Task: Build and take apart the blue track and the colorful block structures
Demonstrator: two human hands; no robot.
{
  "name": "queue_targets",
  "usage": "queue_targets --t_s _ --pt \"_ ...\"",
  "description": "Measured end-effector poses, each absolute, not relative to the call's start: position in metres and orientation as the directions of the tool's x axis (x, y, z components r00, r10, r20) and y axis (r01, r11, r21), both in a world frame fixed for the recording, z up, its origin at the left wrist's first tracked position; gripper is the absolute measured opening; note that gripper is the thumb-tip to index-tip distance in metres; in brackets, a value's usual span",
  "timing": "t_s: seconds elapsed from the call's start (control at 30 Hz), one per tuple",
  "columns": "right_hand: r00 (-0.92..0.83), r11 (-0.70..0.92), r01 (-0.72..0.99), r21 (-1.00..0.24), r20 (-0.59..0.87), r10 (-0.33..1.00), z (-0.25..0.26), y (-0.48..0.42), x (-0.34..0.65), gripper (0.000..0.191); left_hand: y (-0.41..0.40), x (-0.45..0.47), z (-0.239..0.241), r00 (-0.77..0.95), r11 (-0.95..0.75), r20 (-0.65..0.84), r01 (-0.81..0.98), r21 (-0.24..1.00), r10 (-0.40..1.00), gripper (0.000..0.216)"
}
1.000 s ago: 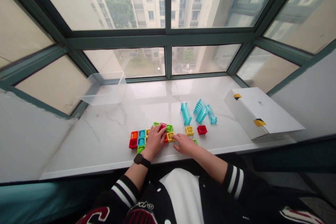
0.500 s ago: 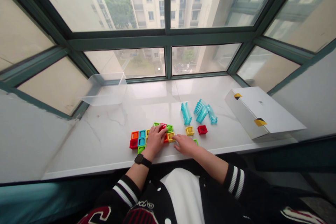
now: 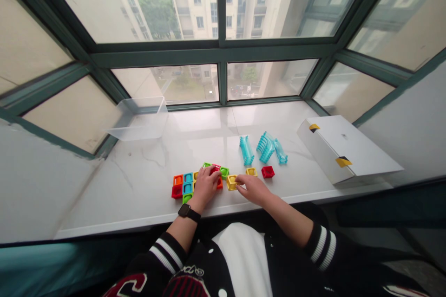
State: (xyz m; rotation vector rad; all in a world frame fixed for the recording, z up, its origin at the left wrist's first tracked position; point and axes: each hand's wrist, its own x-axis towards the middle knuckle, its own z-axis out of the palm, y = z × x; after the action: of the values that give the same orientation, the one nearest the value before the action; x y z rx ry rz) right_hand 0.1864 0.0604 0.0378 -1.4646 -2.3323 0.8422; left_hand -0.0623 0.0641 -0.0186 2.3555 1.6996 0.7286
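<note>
My right hand (image 3: pixel 255 189) pinches a yellow block (image 3: pixel 232 183) between thumb and fingers, just right of a cluster of joined blocks. The block is a hollow cube with a round recess, and a gap separates it from the cluster. My left hand (image 3: pixel 206 184), with a black watch at the wrist, lies over the middle of the cluster and grips it, hiding several blocks. Around that hand show a red block (image 3: pixel 177 190), an orange block (image 3: pixel 178 179), a blue block (image 3: pixel 188 188) and a green block (image 3: pixel 224 173).
Another yellow block (image 3: pixel 251 172) and a loose red block (image 3: pixel 268 172) lie beyond my right hand. Clear blue track pieces (image 3: pixel 246 150) sit farther back. A transparent bin (image 3: pixel 139 132) stands back left, a white box (image 3: pixel 348 148) at right. Windows border the white sill (image 3: pixel 114 199).
My right hand has pulled the yellow block away from the cluster's right end and moved slightly to the right with it. My left hand stays on the cluster.
</note>
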Motion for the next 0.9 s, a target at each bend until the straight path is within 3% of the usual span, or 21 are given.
queue_targets --t_s 0.17,0.3,0.43,0.63,0.9 --pt "-0.413 0.288 0.587 -0.757 0.026 0.910 0.039 0.062 0.198 0.012 0.064 -0.062 -0.022 0.227 -0.339 0.304 0.854 0.394 0.925 0.033" --pt "-0.358 0.288 0.507 -0.813 0.105 0.928 0.036 0.059 0.203 0.018 0.063 -0.062 -0.018 0.221 -0.349 0.332 0.846 0.402 0.917 0.032" --pt "-0.322 0.300 0.468 -0.831 0.156 0.934 0.033 0.056 0.205 0.022 0.055 -0.058 0.001 0.228 -0.412 0.395 0.774 0.481 0.890 0.033" --pt "-0.376 0.369 0.410 -0.834 0.214 0.901 0.031 0.051 0.203 0.023 0.039 -0.039 0.020 0.278 -0.469 0.384 0.632 0.617 0.880 0.062" --pt "-0.424 0.436 0.403 -0.805 0.258 0.868 0.036 0.043 0.201 0.022 0.034 -0.022 0.009 0.151 -0.377 0.356 0.550 0.745 0.922 0.048"
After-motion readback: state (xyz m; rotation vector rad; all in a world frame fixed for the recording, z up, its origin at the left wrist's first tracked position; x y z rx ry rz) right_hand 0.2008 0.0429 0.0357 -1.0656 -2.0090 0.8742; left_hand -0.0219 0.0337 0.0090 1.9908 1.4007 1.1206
